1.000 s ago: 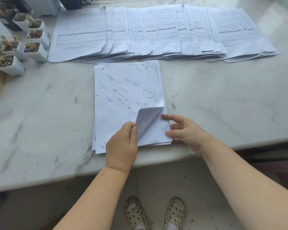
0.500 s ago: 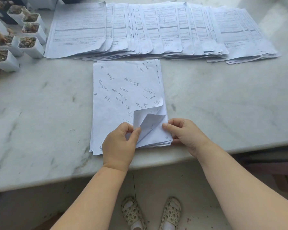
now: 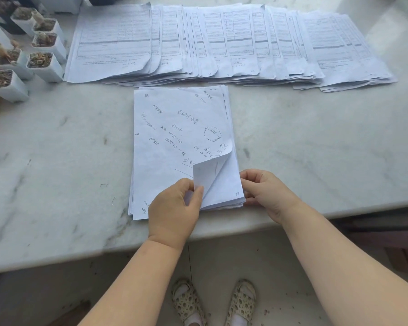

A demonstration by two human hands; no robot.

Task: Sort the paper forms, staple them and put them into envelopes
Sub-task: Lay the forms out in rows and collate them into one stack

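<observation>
At the centre of the frame a stack of papers [image 3: 174,142] lies on the marble counter [image 3: 57,161], its top sheet's lower right corner [image 3: 207,175] curled up and pinched by the left hand [image 3: 174,210], while the right hand [image 3: 266,191] grips the stack's right edge with curled fingers, below the fanned forms [image 3: 222,43] along the top.

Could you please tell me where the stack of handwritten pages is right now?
In the head view, the stack lies centre on the marble counter, between both hands, in front of the fanned printed forms.
</observation>
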